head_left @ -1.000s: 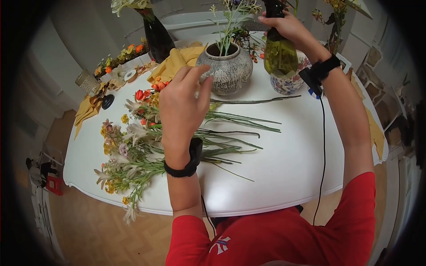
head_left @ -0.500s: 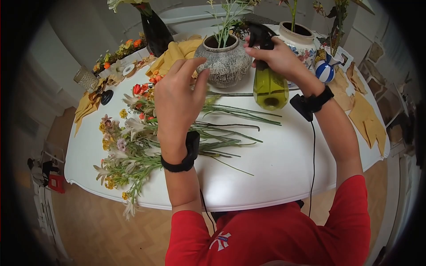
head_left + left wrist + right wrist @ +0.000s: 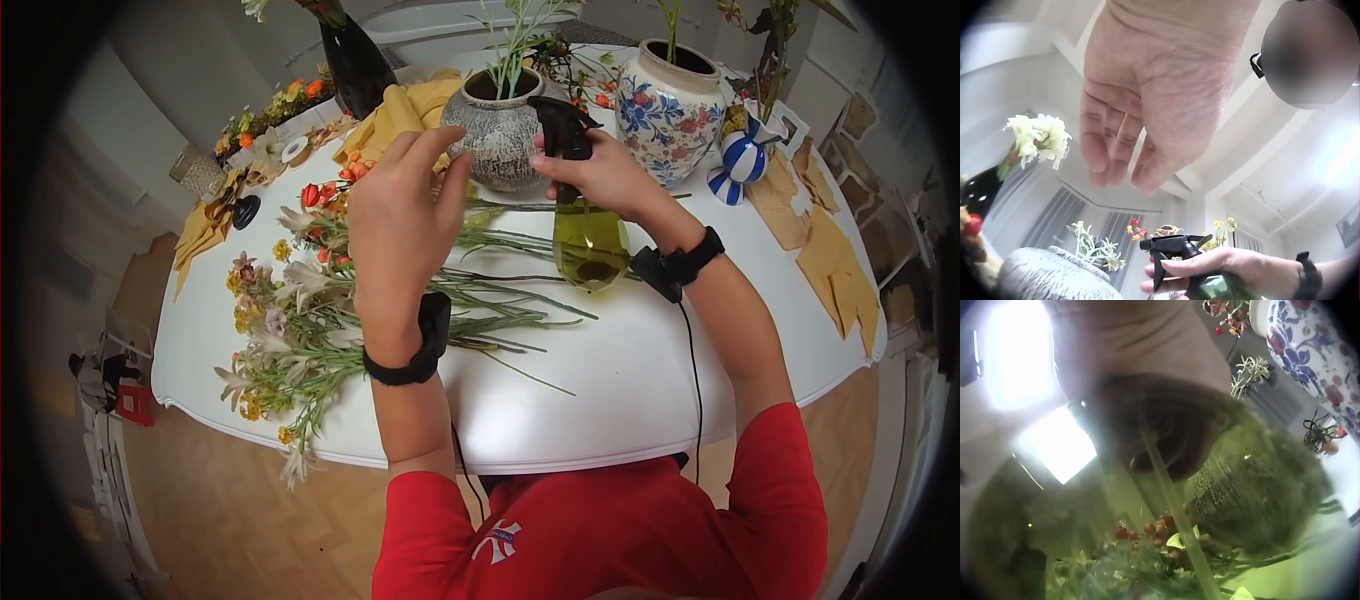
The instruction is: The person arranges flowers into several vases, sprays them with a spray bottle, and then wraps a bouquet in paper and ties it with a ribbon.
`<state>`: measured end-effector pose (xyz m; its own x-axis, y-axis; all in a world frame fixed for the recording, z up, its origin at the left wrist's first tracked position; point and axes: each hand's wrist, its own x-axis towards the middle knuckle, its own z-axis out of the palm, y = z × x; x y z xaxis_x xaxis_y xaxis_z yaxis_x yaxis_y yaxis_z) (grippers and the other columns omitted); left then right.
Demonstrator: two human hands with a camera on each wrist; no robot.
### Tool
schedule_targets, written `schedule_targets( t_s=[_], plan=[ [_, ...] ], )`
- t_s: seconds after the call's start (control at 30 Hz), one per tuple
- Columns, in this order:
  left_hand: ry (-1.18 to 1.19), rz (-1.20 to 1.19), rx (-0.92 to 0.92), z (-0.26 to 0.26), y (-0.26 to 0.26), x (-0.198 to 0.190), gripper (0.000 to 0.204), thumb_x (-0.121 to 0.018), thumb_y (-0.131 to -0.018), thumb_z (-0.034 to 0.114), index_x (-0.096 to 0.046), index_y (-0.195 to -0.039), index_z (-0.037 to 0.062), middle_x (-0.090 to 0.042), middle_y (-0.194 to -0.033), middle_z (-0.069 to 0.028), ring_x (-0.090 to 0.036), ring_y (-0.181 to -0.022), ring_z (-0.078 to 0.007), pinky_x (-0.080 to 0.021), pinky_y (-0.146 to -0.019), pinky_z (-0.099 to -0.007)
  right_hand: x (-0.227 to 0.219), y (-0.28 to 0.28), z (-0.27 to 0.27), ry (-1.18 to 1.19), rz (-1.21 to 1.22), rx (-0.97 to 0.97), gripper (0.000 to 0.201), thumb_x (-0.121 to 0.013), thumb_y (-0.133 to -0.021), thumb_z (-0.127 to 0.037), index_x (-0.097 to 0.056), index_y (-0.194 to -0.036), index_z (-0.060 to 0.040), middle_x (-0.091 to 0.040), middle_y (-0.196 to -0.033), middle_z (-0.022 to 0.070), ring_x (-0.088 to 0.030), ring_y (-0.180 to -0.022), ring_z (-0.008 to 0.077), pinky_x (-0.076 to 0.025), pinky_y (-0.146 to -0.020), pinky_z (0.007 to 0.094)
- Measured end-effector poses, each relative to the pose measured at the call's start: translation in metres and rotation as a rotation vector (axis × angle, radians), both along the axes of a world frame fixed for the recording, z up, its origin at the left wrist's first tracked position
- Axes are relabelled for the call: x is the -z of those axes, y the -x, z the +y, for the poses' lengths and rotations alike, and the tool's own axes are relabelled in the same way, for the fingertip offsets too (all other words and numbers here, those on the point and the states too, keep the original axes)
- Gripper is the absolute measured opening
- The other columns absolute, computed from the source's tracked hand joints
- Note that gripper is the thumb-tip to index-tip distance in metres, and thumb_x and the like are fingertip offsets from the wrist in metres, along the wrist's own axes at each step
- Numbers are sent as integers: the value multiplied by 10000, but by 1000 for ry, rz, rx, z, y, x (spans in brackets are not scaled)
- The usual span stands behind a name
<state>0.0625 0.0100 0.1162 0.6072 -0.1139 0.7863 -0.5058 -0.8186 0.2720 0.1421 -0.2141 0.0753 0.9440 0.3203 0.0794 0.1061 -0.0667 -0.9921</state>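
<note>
My right hand (image 3: 612, 180) grips the neck of a green see-through spray bottle (image 3: 590, 245) with a black trigger head (image 3: 565, 130). The bottle is over the flower stems, in front of a rough grey vase (image 3: 495, 140). In the left wrist view, its nozzle points left, toward the side where that vase stands. My left hand (image 3: 400, 215) hovers above the cut flowers (image 3: 290, 335), thumb and fingers loosely bent with a gap between them, holding nothing. Through the bottle in the right wrist view, a dip tube (image 3: 1175, 512) and red berries (image 3: 1154, 531) show.
A white vase (image 3: 670, 120) with blue and red flowers stands at the back right, beside a blue-and-white striped ornament (image 3: 745, 158). Behind on the left are a dark vase (image 3: 350, 65) and a yellow cloth (image 3: 410, 110). Yellow-brown pieces (image 3: 835, 275) lie along the right edge.
My right hand has brought the spray bottle from in front of the floral vase leftward and nearer to me, over the stems. The left hand has barely shifted.
</note>
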Motion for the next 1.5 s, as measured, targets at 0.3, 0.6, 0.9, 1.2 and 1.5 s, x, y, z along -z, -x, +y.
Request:
schedule_targets(
  t_s=[0.3,0.6,0.9,1.2,1.5],
  plan=[
    [3,30,5,-3,-1,1,185,-756,-905,134,-727,-1073,60,-707,-908,-106,-712,-702,-245,-537,-630,-351,5,-2,-13,-42,-43,-8,366,-786,-934,-227,-642,-1208,-32,-702,-1000,37,-679,-747,132,-564,-716,295],
    [-6,54,30,-3,0,1,183,-737,-908,140,-721,-1074,65,-687,-884,-113,-677,-682,-294,-526,-637,-393,-93,-28,-79,-45,-477,178,396,-780,-932,-223,-653,-1270,-60,-722,-1124,37,-686,-885,132,-592,-788,309],
    [-21,65,47,-7,2,0,195,-730,-906,131,-715,-1087,60,-695,-910,-127,-681,-692,-317,-532,-653,-409,-197,-53,-118,226,-612,628,173,-796,-887,-153,-720,-988,-36,-716,-889,33,-647,-735,126,-511,-658,298],
    [-33,88,42,-8,4,0,207,-724,-911,139,-717,-1102,59,-704,-928,-133,-680,-685,-323,-534,-661,-415,-203,-52,-120,334,-557,654,176,-773,-899,-171,-716,-994,-35,-679,-837,21,-601,-692,126,-472,-618,312],
    [-33,103,38,-9,3,2,214,-727,-909,139,-718,-1107,60,-706,-932,-135,-679,-681,-321,-534,-662,-415,-168,-57,-127,273,-504,504,154,-735,-909,-163,-720,-985,-30,-682,-840,21,-608,-713,129,-473,-648,312]
  ],
)
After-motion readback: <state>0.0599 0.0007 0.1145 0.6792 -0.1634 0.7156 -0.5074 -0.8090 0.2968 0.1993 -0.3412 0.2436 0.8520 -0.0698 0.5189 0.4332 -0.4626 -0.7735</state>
